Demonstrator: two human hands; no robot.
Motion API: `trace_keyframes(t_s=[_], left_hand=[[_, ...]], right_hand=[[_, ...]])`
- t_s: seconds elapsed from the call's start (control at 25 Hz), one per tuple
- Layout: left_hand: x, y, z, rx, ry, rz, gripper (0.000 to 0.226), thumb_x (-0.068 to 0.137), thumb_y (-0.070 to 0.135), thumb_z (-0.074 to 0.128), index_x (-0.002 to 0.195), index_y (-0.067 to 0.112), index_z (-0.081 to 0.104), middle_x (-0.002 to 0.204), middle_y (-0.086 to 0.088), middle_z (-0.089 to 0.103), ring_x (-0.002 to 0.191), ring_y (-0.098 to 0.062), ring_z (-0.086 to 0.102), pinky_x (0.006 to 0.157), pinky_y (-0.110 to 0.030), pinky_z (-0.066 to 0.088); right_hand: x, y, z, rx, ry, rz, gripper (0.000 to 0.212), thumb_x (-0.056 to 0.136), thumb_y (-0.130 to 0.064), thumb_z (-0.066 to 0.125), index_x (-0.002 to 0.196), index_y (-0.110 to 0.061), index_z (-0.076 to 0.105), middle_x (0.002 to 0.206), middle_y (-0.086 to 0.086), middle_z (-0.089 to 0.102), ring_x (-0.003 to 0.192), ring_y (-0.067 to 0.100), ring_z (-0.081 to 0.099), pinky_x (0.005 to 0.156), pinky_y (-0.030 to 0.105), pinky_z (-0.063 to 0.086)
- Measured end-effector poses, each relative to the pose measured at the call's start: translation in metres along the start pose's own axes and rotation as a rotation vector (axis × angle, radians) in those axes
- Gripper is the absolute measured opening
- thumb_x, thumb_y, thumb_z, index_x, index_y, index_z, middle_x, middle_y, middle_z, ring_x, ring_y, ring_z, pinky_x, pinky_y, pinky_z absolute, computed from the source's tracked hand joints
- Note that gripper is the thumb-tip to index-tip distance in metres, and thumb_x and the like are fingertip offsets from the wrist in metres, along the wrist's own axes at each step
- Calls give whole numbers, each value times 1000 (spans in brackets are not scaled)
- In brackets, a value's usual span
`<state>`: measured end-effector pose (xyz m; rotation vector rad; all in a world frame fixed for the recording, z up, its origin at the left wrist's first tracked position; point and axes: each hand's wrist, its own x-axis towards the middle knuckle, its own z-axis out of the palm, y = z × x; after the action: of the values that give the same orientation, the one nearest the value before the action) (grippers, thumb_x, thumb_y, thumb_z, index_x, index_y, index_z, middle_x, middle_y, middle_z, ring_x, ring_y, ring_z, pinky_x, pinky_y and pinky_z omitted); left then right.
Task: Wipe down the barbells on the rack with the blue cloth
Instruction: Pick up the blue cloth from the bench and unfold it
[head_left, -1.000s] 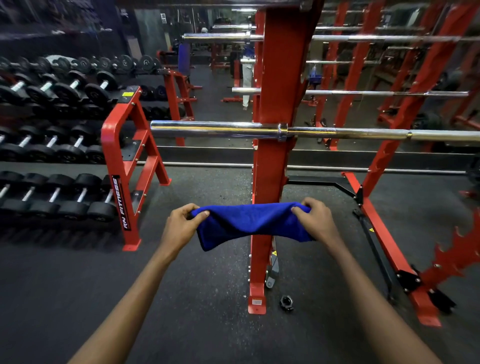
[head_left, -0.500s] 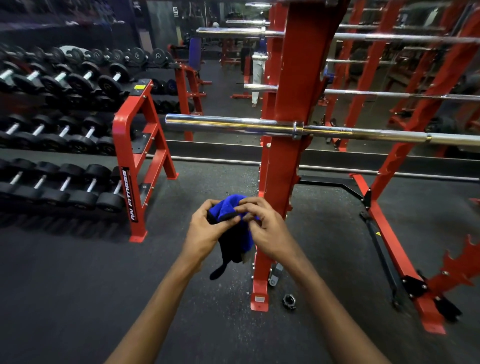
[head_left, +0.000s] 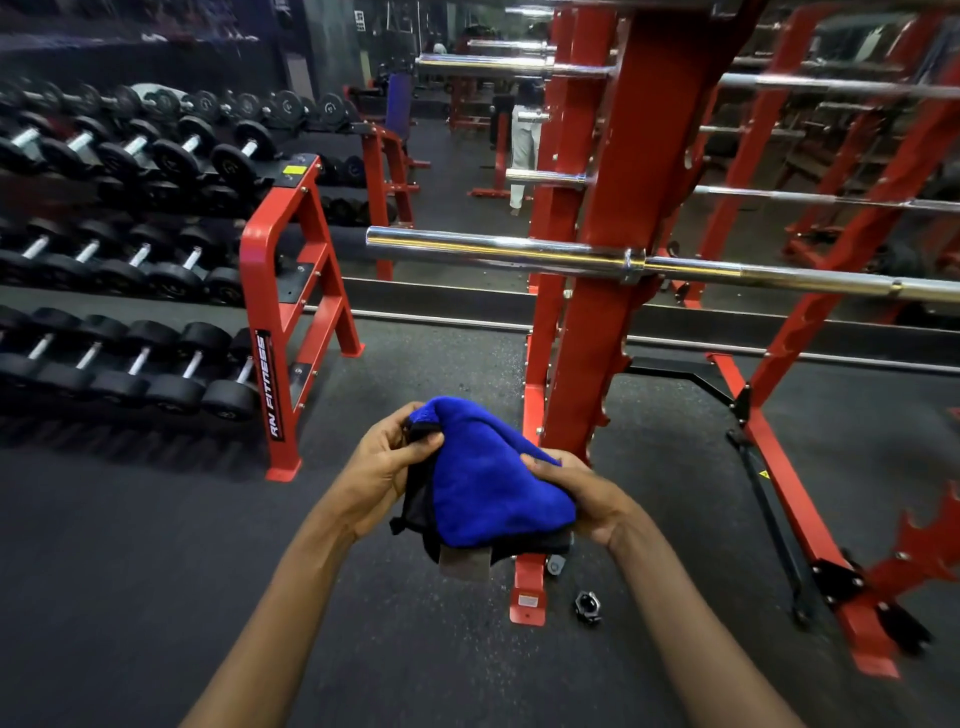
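One blue cloth (head_left: 493, 483) gripped by left hand (head_left: 382, 470) and right hand (head_left: 584, 496), one barbell (head_left: 493, 248) nearest

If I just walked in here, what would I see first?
The bright blue cloth, bunched up low in the middle and held by the left hand and right hand. Just above it a shiny barbell lies across the tall red rack. Rows of black dumbbells fill the shelves on the left.
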<state>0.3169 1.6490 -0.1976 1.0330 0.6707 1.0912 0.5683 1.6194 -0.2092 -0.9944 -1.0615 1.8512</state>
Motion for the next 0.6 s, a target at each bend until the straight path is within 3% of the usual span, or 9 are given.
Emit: trace_keyframes(t_s=[0.12, 0.24, 0.32, 0.44, 0.48, 0.6], left_hand=[[3, -9, -12, 258, 178, 30, 15, 91, -1, 68, 104, 6, 64, 93, -4, 71, 92, -17, 63, 75, -20, 54], [9, -20, -15, 329, 291, 27, 15, 93, -1, 66, 97, 13, 66, 86, 1, 73, 85, -14, 63, 74, -31, 54], [15, -25, -13, 335, 343, 75, 17, 92, 0, 68, 97, 16, 68, 89, -2, 73, 85, -13, 64, 78, -40, 52], [20, -18, -14, 315, 261, 130, 19, 91, -8, 65, 102, 7, 67, 92, -5, 74, 87, -12, 67, 79, -28, 53], [23, -12, -15, 319, 203, 123, 20, 91, -10, 64, 104, 5, 67, 93, -4, 75, 89, -11, 68, 78, -24, 53], [41, 4, -23, 335, 97, 123, 29, 93, -11, 60, 114, 7, 67, 106, -2, 76, 101, -11, 69, 85, -24, 54]], right_hand=[[22, -4, 2, -334, 297, -174, 14, 88, -18, 78, 97, -13, 69, 91, 1, 71, 81, 11, 62, 72, 23, 50], [39, -4, 15, -826, 719, -374, 15, 89, -24, 77, 86, -24, 63, 89, -7, 67, 83, 7, 61, 78, 28, 46], [42, 0, 41, -834, 697, -414, 22, 87, -33, 79, 95, -26, 61, 97, -11, 62, 91, -2, 58, 80, 21, 42], [46, 11, 66, -766, 452, -274, 56, 76, -39, 89, 118, -30, 53, 113, -22, 61, 106, -11, 57, 90, 14, 44], [49, 15, 67, -734, 438, -279, 55, 76, -34, 89, 118, -32, 54, 109, -20, 66, 103, -7, 62, 90, 19, 47], [61, 3, 57, -665, 609, -379, 36, 81, -17, 84, 105, -33, 63, 97, -15, 73, 91, 6, 69, 85, 41, 56]])
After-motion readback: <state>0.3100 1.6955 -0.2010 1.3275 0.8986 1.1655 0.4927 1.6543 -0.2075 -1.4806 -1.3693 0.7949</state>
